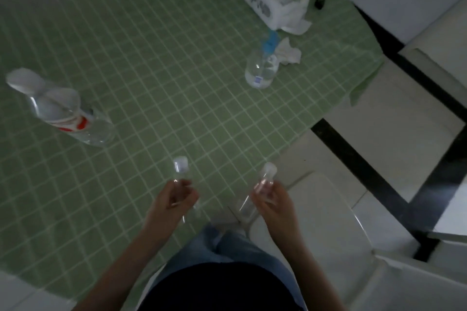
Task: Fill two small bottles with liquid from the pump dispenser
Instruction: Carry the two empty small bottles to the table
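Green checked cloth (151, 58) is bearing the pump dispenser (259, 70), well ahead of me. My left hand (177, 201) and right hand (272, 201) are each gripping a capped small bottle: left bottle (180, 169), right bottle (267, 174). I am judging this the opening step, with uncapping coming next.

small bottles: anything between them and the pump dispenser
Nothing visible: only bare cloth lies between the small bottles in the left hand and right hand and the pump dispenser; the crumpled tissue sits beyond it.
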